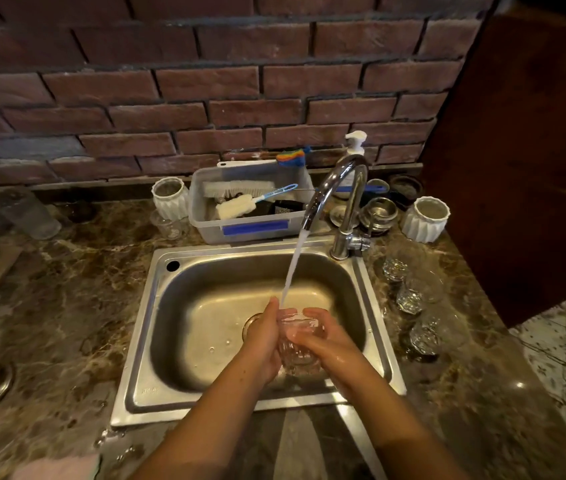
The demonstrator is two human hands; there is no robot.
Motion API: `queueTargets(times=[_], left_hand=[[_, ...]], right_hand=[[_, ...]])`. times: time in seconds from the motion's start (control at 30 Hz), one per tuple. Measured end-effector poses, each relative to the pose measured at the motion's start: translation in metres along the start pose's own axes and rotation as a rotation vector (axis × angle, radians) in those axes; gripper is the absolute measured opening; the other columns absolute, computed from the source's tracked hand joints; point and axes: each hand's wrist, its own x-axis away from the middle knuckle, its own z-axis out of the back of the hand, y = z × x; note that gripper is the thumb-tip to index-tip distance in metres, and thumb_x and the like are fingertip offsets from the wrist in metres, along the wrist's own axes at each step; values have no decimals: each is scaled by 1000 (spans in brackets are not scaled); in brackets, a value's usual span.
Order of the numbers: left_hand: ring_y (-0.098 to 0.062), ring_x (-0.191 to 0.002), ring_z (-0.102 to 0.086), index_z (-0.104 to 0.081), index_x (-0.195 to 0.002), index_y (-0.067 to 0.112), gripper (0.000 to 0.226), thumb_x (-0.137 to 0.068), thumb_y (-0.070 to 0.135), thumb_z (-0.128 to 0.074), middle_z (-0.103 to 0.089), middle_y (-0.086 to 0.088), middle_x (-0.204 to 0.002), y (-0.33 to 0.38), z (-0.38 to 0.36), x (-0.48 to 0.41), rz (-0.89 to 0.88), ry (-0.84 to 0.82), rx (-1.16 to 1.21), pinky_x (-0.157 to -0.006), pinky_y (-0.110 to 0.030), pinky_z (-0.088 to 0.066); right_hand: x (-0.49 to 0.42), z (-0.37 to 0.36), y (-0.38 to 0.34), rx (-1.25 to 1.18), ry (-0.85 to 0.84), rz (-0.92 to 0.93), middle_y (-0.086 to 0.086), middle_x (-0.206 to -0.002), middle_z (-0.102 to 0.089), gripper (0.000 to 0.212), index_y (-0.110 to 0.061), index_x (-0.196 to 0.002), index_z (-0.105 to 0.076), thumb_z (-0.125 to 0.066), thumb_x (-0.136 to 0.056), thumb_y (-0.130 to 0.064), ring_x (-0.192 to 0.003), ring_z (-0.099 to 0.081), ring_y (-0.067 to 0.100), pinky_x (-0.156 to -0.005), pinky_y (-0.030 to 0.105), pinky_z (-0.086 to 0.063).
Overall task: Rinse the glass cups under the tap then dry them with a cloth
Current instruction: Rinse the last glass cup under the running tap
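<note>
Cloth [56, 467], pink and crumpled, at the near edge of the brown marbled stone tabletop [77, 306], towards its left. Just beyond, over the near half of the stainless steel sink [139, 358], both hands clamped together on one clear ribbed glass cup [300, 344]: left hand [262, 344] wrapped round its left side, one digit pointing up past the rim; right hand [323, 337] curled round its right side, fingers lying across the wall. Cup upright, mouth up, held above the drain, right under the thin white stream of water [295, 265] falling slantwise from the spout. On the right-hand strip of tabletop beside the sink, in a row from near to far, three more clear faceted glass cups [409, 301]. At the sink's far right corner, curved chrome tap [347, 202], running. Behind the sink's far rim, grey plastic tub [253, 226] with a blue label, holding a white bristle brush [240, 188] and a white sponge brush [236, 206] on a blue handle. Left of the tub, white ribbed ceramic jar [170, 197] with a small clear glass [170, 227] just in front; right of the tap, stacked steel bowls [378, 211] and a second white ribbed jar [425, 220]. At the tabletop's far edge, white pump bottle [356, 143] against the red brick wall [205, 84].
</note>
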Motion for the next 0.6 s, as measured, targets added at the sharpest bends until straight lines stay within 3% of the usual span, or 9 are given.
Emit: queueTargets(times=[0.07,0.2,0.3,0.4,0.47,0.6], left_hand=[[-38,-106,-71,-69,-117,3,58,-105,51,-38,-76,-23,-106,-9,-9,9,-3,-34,-33,-98,-51,-55],[-32,-100,-70,-72,-115,2,66,-104,55,-34,-76,-19,-109,-33,-31,21,30,-147,-94,-74,-39,-54],[-27,-98,-68,-70,-118,3,57,-104,50,-41,-74,-16,-111,-53,-50,29,23,-244,-115,-84,-42,-54],[-33,-109,-68,-69,-123,8,37,-102,34,-52,-73,-16,-119,-73,-69,35,0,-341,-132,-97,-58,-53],[-38,-116,-66,-67,-128,15,32,-102,28,-54,-71,-15,-124,-84,-82,39,17,-401,-148,-99,-66,-50],[-42,-120,-63,-64,-133,24,33,-102,24,-54,-67,-19,-131,-106,-110,39,49,-496,-168,-99,-63,-51]], right_hand=[[14,12,5,25,21,30,3,-122,-66,70,-34,-129,-51,-85,-68,-36,-109,-68,25,-91,46,-60],[40,45,19,14,118,116,4,-124,-62,71,-35,-130,-53,-85,-67,-35,-111,-66,22,-94,44,-58],[57,76,32,1,192,161,5,-123,-63,81,-31,-132,-52,-86,-59,-39,-111,-65,20,-96,40,-57],[73,111,44,-15,203,164,3,-116,-67,74,-24,-135,-50,-88,-72,-15,-106,-67,18,-94,36,-57],[83,134,52,3,195,167,2,-115,-66,70,-23,-134,-50,-84,-76,-6,-107,-68,18,-94,36,-57],[94,169,68,97,210,152,-6,-123,-62,80,-29,-136,-48,-90,-68,-22,-117,-62,17,-100,44,-54]])
